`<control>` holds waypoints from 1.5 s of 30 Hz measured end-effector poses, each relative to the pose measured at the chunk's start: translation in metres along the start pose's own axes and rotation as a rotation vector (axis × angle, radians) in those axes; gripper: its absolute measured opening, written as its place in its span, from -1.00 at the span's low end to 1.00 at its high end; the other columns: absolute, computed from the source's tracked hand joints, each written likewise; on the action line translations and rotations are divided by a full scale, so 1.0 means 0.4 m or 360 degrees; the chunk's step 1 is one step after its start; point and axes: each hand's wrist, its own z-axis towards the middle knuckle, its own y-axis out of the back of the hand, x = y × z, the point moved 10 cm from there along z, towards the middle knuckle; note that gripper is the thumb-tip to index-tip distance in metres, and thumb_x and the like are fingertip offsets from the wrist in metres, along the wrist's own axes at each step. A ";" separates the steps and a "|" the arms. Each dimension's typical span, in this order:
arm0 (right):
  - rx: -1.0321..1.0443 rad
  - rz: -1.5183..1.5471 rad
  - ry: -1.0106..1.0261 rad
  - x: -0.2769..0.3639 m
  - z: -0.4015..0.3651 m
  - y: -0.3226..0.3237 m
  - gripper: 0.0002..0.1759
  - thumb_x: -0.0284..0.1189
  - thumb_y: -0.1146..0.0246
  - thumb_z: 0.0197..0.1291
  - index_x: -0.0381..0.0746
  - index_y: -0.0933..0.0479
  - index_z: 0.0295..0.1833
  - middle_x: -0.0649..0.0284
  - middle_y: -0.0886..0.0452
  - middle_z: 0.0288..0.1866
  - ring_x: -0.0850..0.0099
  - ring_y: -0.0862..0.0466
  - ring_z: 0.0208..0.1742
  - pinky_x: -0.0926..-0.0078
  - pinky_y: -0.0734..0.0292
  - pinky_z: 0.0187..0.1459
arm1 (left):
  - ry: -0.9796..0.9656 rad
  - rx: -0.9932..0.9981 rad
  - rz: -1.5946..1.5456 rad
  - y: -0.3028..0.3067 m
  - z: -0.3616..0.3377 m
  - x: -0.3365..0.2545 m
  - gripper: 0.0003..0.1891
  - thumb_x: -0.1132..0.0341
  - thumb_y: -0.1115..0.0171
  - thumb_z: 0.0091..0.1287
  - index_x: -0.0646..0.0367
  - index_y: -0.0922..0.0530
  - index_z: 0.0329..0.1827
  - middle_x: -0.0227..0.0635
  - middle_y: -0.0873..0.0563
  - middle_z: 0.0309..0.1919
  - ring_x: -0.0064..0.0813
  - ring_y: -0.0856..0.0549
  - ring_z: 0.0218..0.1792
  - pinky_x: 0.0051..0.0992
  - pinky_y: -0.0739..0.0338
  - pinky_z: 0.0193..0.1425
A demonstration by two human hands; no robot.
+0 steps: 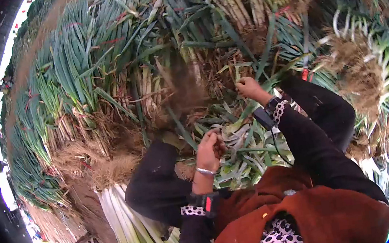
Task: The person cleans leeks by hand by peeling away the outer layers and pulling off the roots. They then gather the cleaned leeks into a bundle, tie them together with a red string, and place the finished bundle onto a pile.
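My left hand, with a metal bangle at the wrist, hovers over a heap of stripped leek leaves. Its fingers are curled in, and whatever they hold is hidden. Farther forward, my right hand is closed in a pinch on what looks like a thin yellow-green leek leaf. Between the two hands lie pale, peeled leek leaves. A dark blur in front of the standing leeks cannot be made out.
Tied leek bundles stand across the far side and left. Cleaned leeks with white stems lie at the lower left. More leeks, roots inward, are piled at the right. A small dark box with a cable hangs by my right wrist.
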 end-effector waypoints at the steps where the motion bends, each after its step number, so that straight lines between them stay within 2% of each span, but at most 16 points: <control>1: 0.0033 -0.0011 -0.0009 0.018 0.021 -0.037 -0.67 -0.32 -0.10 0.19 -0.38 -0.53 -0.13 0.21 -0.61 -0.40 0.49 -0.58 -0.46 0.50 -0.48 -0.45 | -0.0007 -0.0058 0.0021 0.017 0.006 0.000 -0.77 0.30 -0.01 0.36 0.17 -0.43 0.01 -0.45 -0.55 -0.45 -0.59 -0.54 -0.50 -0.55 -0.47 -0.44; 3: -0.0056 -0.0036 0.0008 0.100 0.051 -0.090 -0.60 -0.17 -0.11 0.07 -0.31 -0.59 -0.26 0.01 -0.63 -0.26 0.06 -0.60 -0.20 0.23 -0.47 -0.11 | 0.0046 -0.0050 0.0068 0.007 0.007 0.000 -0.77 0.33 0.00 0.36 0.21 -0.42 0.01 -0.46 -0.54 -0.44 -0.64 -0.52 -0.46 -0.62 -0.44 -0.37; 7: -0.0159 -0.0415 -0.0006 0.170 0.157 -0.219 -0.42 -0.07 -0.14 0.07 -0.42 -0.45 -0.06 -0.13 -0.56 -0.21 -0.04 -0.59 -0.23 0.16 -0.48 -0.11 | 0.0118 -0.0043 0.0095 -0.014 0.010 -0.018 -0.76 0.36 0.02 0.34 0.26 -0.41 0.01 -0.39 -0.54 -0.40 -0.55 -0.52 -0.41 -0.54 -0.46 -0.28; 13: -0.0151 -0.0701 -0.0326 0.150 0.245 -0.338 -0.33 -0.11 -0.19 0.02 -0.41 -0.28 0.10 -0.20 -0.38 0.08 -0.12 -0.52 -0.07 0.07 -0.44 -0.04 | 0.0112 -0.0122 0.0023 0.021 0.029 -0.062 -0.76 0.38 0.00 0.33 0.30 -0.41 0.00 -0.37 -0.53 -0.40 -0.58 -0.49 -0.40 -0.58 -0.42 -0.25; 18: 0.0263 -0.0573 -0.0156 0.142 0.266 -0.310 -0.37 -0.17 -0.17 0.02 -0.47 -0.29 0.05 -0.22 -0.52 -0.18 -0.08 -0.51 -0.04 0.14 -0.42 -0.08 | 0.0059 -0.0201 -0.0015 0.033 0.022 -0.064 -0.77 0.39 -0.02 0.32 0.29 -0.42 -0.01 -0.37 -0.53 -0.43 -0.57 -0.49 -0.42 -0.58 -0.40 -0.31; 21: 0.0279 -0.0629 0.0092 0.146 0.266 -0.279 -0.51 -0.16 -0.14 0.04 -0.41 -0.38 -0.14 -0.12 -0.55 -0.22 -0.08 -0.54 -0.16 0.08 -0.42 -0.10 | 0.0047 -0.0084 0.0001 0.014 0.010 -0.058 -0.79 0.41 -0.01 0.35 0.29 -0.43 -0.01 -0.40 -0.56 -0.39 -0.62 -0.51 -0.42 -0.62 -0.43 -0.29; 22: 0.0594 -0.0729 0.0181 0.127 0.283 -0.315 -0.47 -0.15 -0.12 0.08 -0.41 -0.38 -0.04 -0.12 -0.52 -0.12 -0.05 -0.51 -0.09 0.10 -0.40 -0.05 | 0.0037 -0.0067 0.0008 0.008 0.003 -0.064 -0.79 0.40 -0.01 0.35 0.28 -0.43 -0.01 -0.39 -0.57 -0.39 -0.61 -0.52 -0.42 -0.61 -0.43 -0.31; 26: 0.0030 -0.0618 0.0598 0.266 0.289 -0.235 -0.43 -0.15 -0.03 0.17 -0.35 -0.30 0.17 -0.11 -0.29 0.23 0.02 -0.36 0.20 0.18 -0.30 0.16 | 0.0019 -0.0130 0.0045 0.014 -0.002 -0.059 -0.78 0.40 -0.02 0.34 0.31 -0.42 -0.01 -0.36 -0.57 -0.39 -0.59 -0.52 -0.42 -0.61 -0.43 -0.32; 29: -0.0068 -0.0670 0.0556 0.234 0.360 -0.245 -0.38 -0.13 -0.01 0.18 -0.33 -0.24 0.24 -0.12 -0.25 0.27 0.02 -0.33 0.24 0.17 -0.27 0.20 | 0.0112 -0.0144 0.0040 0.022 0.016 -0.031 -0.75 0.38 -0.02 0.33 0.30 -0.41 0.02 -0.35 -0.57 -0.38 -0.55 -0.55 -0.38 -0.54 -0.48 -0.27; 31: -0.0130 -0.0732 0.0663 0.255 0.384 -0.240 -0.33 -0.10 -0.03 0.16 -0.32 -0.18 0.27 -0.11 -0.37 0.18 0.00 -0.42 0.15 0.14 -0.34 0.12 | 0.0115 -0.0147 0.0112 0.039 0.037 -0.026 -0.75 0.38 -0.01 0.33 0.30 -0.41 0.02 -0.35 -0.58 -0.35 -0.56 -0.56 -0.35 -0.53 -0.50 -0.27; 33: 0.0169 -0.0827 0.0110 0.206 0.379 -0.235 -0.29 -0.09 -0.07 0.12 -0.29 -0.14 0.29 -0.06 -0.50 0.05 -0.05 -0.51 0.01 0.10 -0.41 0.01 | 0.0175 -0.0233 0.0065 0.056 0.039 -0.022 -0.75 0.38 -0.01 0.34 0.30 -0.41 0.02 -0.37 -0.57 -0.35 -0.57 -0.56 -0.34 -0.53 -0.50 -0.26; 34: 0.0050 -0.0928 0.0169 0.205 0.382 -0.221 -0.37 -0.07 -0.11 0.08 -0.29 -0.32 0.16 -0.04 -0.58 -0.16 -0.01 -0.57 -0.13 0.09 -0.46 -0.13 | 0.0155 -0.0265 0.0065 0.060 0.040 -0.032 -0.74 0.38 -0.01 0.33 0.30 -0.41 0.03 -0.37 -0.57 -0.35 -0.57 -0.55 -0.36 -0.54 -0.49 -0.27; 37: 0.0467 -0.1082 0.0205 0.177 0.387 -0.278 -0.48 -0.04 -0.12 0.08 -0.29 -0.51 -0.09 -0.02 -0.59 -0.28 0.05 -0.58 -0.20 0.12 -0.47 -0.21 | 0.0093 -0.0336 0.0060 0.078 0.044 -0.046 -0.80 0.40 -0.02 0.34 0.25 -0.46 -0.03 -0.40 -0.58 -0.40 -0.63 -0.53 -0.42 -0.65 -0.43 -0.31; 39: 0.0352 -0.0824 0.0371 0.308 0.305 -0.228 -0.49 -0.01 -0.12 0.07 -0.32 -0.54 -0.34 -0.08 -0.56 -0.28 0.02 -0.57 -0.16 0.10 -0.44 -0.16 | 0.0090 -0.0285 0.0070 0.066 0.045 -0.064 -0.80 0.41 -0.03 0.32 0.24 -0.47 -0.03 -0.43 -0.58 -0.41 -0.65 -0.52 -0.44 -0.67 -0.42 -0.32; 43: 0.0120 -0.0750 0.0418 0.463 0.183 -0.140 -0.44 0.06 -0.17 0.01 -0.31 -0.54 -0.34 -0.05 -0.57 -0.33 0.02 -0.57 -0.25 0.15 -0.45 -0.22 | -0.0657 -0.0417 0.1040 0.078 0.032 -0.287 -0.79 0.34 0.02 0.33 0.22 -0.50 -0.09 -0.48 -0.58 -0.44 -0.66 -0.51 -0.46 -0.67 -0.39 -0.31; 45: 0.0003 -0.0673 0.0448 0.532 0.079 -0.059 -0.43 0.08 -0.19 -0.02 -0.29 -0.55 -0.33 0.00 -0.58 -0.36 0.03 -0.58 -0.30 0.17 -0.46 -0.25 | -0.0716 -0.0646 0.0490 0.170 0.057 -0.348 -0.77 0.29 0.02 0.34 0.21 -0.52 -0.09 -0.45 -0.59 -0.40 -0.65 -0.53 -0.40 -0.65 -0.40 -0.28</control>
